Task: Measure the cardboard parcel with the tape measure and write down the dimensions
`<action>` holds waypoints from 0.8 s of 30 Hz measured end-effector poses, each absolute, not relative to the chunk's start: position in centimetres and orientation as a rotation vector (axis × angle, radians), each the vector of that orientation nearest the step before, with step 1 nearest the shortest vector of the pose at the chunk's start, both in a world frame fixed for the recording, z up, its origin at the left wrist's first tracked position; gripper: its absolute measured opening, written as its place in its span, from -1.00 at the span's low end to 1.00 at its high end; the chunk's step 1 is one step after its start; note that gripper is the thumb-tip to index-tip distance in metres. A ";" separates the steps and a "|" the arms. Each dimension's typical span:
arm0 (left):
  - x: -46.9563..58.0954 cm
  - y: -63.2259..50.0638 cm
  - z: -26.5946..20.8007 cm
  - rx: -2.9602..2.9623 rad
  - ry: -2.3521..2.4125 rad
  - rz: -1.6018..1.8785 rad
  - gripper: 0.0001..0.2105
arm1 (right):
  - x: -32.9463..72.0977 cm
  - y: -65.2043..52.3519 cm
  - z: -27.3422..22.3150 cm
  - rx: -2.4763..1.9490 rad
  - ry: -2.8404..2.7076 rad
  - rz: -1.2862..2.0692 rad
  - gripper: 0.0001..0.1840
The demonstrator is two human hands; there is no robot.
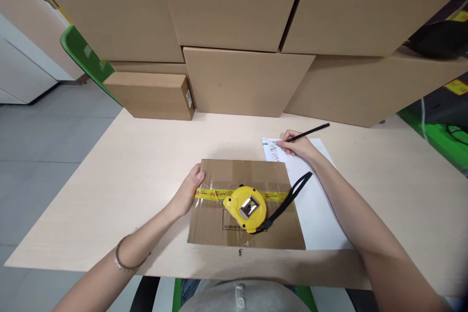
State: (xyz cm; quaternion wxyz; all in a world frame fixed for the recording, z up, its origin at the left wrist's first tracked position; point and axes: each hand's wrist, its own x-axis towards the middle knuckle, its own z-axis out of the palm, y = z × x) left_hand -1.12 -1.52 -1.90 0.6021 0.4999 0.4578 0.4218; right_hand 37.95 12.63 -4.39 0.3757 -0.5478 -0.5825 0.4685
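Observation:
My left hand (pixel 188 190) grips the left edge of a flat cardboard box (pixel 215 226), thumb on top and fingers hidden beneath or behind it. Yellow printed tape runs across the box. On top of it lies a yellow tape measure (pixel 246 208) with a black wrist strap (pixel 290 198) reaching past the right edge. My right hand (pixel 297 145) holds a slim black pen or pencil (pixel 310 131), its tip near handwritten lines at the upper left of a white sheet of paper (pixel 321 219). The box covers the sheet's left part.
Large cardboard boxes (pixel 244 80) stand stacked along the back of the pale table (pixel 109 195). A smaller carton (pixel 157 100) sits at the back left, beside a green panel (pixel 87 56). At the right are dark objects with yellow labels (pixel 457 87).

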 end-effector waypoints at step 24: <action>-1.3 -1.5 -2.0 1.174 1.088 0.971 -0.42 | 37.4 12.5 -3.8 -1.522 -1.493 1.174 -0.41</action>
